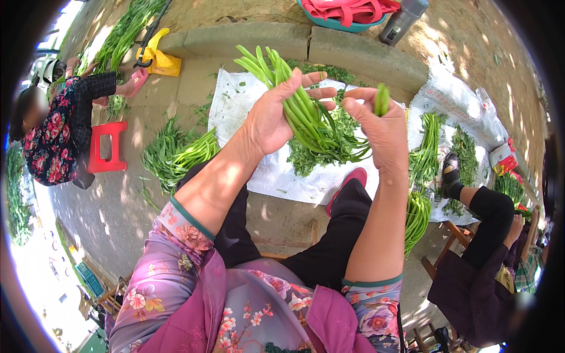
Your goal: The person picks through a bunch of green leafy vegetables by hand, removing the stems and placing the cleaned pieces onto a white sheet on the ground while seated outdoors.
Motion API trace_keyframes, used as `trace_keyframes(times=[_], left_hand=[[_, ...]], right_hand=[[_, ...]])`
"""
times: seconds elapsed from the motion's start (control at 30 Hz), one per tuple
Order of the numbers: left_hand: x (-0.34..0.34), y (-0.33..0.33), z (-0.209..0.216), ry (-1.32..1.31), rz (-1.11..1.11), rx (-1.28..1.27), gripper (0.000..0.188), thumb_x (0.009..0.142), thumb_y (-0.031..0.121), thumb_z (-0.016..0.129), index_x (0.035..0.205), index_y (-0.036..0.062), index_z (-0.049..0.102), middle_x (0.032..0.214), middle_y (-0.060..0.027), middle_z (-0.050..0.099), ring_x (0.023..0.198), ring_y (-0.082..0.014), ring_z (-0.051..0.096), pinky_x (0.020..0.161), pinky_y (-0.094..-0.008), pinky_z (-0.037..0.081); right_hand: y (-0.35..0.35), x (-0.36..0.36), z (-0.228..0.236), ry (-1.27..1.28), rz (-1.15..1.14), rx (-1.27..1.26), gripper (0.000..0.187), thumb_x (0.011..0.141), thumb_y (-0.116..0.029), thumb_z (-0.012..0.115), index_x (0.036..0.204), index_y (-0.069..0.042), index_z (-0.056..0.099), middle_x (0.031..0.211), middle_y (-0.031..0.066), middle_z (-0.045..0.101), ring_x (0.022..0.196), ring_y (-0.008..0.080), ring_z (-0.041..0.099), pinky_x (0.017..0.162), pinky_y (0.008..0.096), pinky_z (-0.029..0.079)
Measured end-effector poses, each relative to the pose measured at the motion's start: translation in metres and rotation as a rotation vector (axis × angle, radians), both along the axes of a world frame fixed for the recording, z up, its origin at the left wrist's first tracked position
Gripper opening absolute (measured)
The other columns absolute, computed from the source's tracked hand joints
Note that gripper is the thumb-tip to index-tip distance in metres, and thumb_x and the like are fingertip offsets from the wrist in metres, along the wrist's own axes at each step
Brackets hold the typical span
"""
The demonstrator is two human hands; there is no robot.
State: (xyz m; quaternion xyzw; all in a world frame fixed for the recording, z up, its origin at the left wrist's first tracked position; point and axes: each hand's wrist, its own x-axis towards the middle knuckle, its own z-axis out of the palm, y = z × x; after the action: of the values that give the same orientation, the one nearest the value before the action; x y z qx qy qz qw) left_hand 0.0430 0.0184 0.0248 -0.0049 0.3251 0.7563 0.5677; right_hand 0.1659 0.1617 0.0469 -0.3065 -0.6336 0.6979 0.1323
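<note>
My left hand holds a bunch of long green vegetable stems, its thumb across the front and its fingers stretched behind. Cut or broken stem ends point up and left, and thinner tips droop toward my right hand. That hand is closed around a short green stem piece, which sticks up by its fingers, close to the bunch. Below both hands, loose green leaves lie heaped on a white sheet. A pile of leafy stems rests on the ground at the left of the sheet.
Beyond the sheet runs a concrete curb, with a teal basin and a grey flask behind it. More stems lie at right, near a seated person's leg. Another person sits at left by a red stool.
</note>
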Motion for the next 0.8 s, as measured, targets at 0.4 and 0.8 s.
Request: trace_keyframes(times=[0.4,0.8], left_hand=[[0.0,0.0,-0.003,0.007,-0.04,0.02,0.051,0.092,0.043,0.045,0.127,0.0049,0.044,0.12,-0.0145,0.054,0.105,-0.0259,0.054,0.091,-0.0419,0.045],[0.001,-0.003,-0.003,0.097,-0.108,-0.039,0.045,0.084,0.017,0.056,0.125,-0.0009,0.046,0.107,-0.0105,0.058,0.096,-0.0226,0.055,0.089,-0.0363,0.044]], right_hand=[[-0.009,-0.003,-0.012,-0.015,0.123,0.052,0.019,0.078,-0.019,0.068,0.081,0.0,0.066,0.064,-0.0024,0.056,0.059,0.0052,0.045,0.052,0.0227,0.036],[0.005,0.001,-0.029,-0.091,-0.11,0.352,0.021,0.081,-0.018,0.064,0.087,0.003,0.065,0.068,-0.0007,0.06,0.061,0.0056,0.049,0.055,0.0237,0.04]])
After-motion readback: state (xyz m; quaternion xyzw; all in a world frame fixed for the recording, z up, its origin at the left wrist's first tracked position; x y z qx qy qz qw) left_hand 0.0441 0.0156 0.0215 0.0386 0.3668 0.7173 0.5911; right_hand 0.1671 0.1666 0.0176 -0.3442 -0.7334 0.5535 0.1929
